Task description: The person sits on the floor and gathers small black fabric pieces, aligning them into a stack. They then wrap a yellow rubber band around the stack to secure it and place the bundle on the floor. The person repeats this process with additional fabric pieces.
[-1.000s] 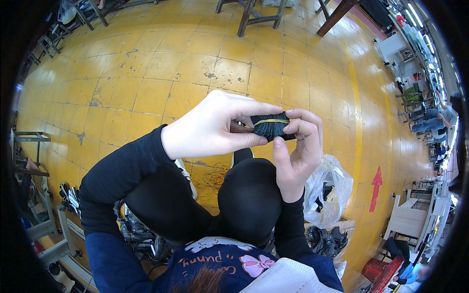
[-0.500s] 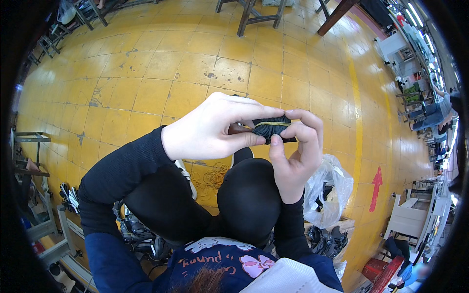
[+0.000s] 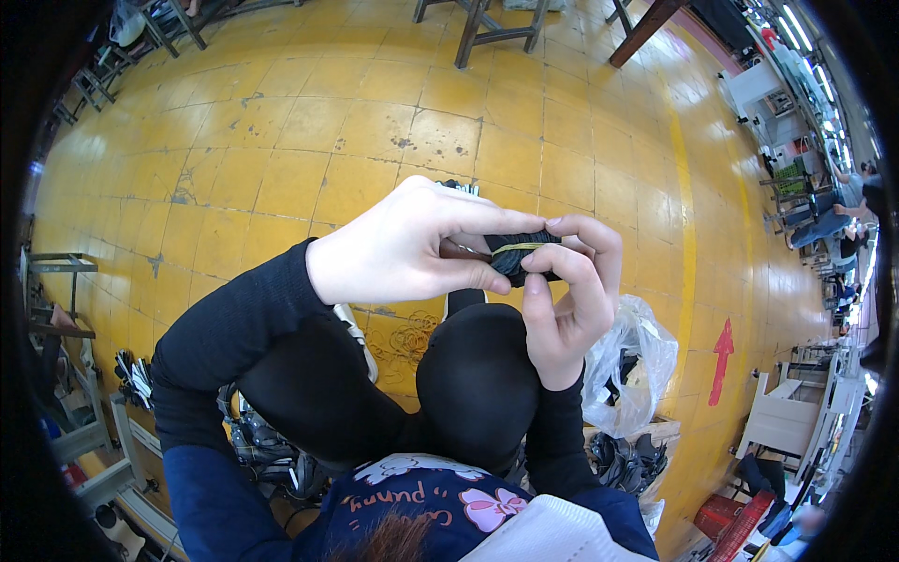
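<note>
My left hand [image 3: 403, 245] reaches in from the left and grips a small dark bundle [image 3: 510, 263], thumb below and fingers above it. A thin yellow rubber band [image 3: 517, 247] runs across the bundle. On its right side my right hand [image 3: 573, 295] has its fingers curled, with thumb and forefinger at the bundle and the band. Black-and-white ends [image 3: 459, 188] show behind my left knuckles; whether they belong to the same bundle I cannot tell. The bundle's far side is hidden by my fingers.
Loose rubber bands [image 3: 409, 339] lie on the yellow floor past my knees. A clear plastic bag [image 3: 646, 361] stands right, by a box of dark pieces [image 3: 629, 464]. More dark pieces [image 3: 267, 440] lie left of my legs. Wooden stool legs [image 3: 496, 37] stand ahead.
The yellow band sits at a different angle across the bundle, and the bundle has turned slightly in my fingers. The black-and-white ends behind my left hand show more. Both arms stay nearly in place.
</note>
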Tool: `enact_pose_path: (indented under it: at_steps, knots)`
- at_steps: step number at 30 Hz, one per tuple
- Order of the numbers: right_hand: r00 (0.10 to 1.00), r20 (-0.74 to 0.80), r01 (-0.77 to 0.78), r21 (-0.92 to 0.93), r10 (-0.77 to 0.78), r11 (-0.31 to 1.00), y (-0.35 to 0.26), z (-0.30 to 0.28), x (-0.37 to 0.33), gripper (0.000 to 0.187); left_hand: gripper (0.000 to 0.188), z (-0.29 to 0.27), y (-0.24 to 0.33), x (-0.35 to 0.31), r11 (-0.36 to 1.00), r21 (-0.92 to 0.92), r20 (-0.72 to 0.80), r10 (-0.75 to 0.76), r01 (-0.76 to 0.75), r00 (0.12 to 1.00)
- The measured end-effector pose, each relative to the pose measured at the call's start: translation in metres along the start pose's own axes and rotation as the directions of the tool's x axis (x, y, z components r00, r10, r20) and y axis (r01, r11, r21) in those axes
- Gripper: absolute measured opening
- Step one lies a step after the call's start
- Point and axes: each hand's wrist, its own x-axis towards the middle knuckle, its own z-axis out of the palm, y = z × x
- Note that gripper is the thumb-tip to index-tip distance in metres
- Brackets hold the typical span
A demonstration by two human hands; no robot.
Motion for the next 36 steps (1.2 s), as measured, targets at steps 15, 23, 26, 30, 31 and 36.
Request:
enact_pose_path:
  at_steps: [15,23,26,30,31,36]
  knots:
    - [1.000,0.021,-0.007,0.007,0.007,1.000,-0.0037,-0.0003,0.0001,0.023,0.055,-0.0053,0.0009,-0.0004,0.996,-0.011,0.055,-0.088,0.088,0.995]
    - [0.999,0.045,-0.022,0.037,0.020,0.999,-0.0005,0.0007,-0.0034,0.026,0.053,-0.0059,-0.0019,-0.0002,1.000,0.011,0.033,-0.018,0.018,0.999]
    - [0.998,0.067,-0.002,0.024,0.001,1.000,0.0004,-0.0001,-0.0033,0.026,0.053,-0.0052,-0.0023,0.0008,1.000,-0.015,0.018,0.007,-0.007,1.000]
    - [0.998,0.055,0.008,0.041,-0.010,0.999,0.0012,0.0006,-0.0036,0.025,0.052,-0.0039,-0.0016,0.0010,1.000,-0.027,0.009,0.011,-0.010,1.000]
    - [0.999,0.049,0.007,0.050,-0.010,0.999,0.0013,0.0008,-0.0037,0.025,0.052,-0.0040,-0.0010,0.0003,0.999,-0.033,0.011,-0.001,0.001,1.000]
    - [0.998,0.064,0.013,0.012,-0.014,1.000,0.0021,0.0005,-0.0020,0.022,0.052,-0.0040,-0.0005,-0.0005,0.999,0.014,0.022,-0.032,0.031,0.999]
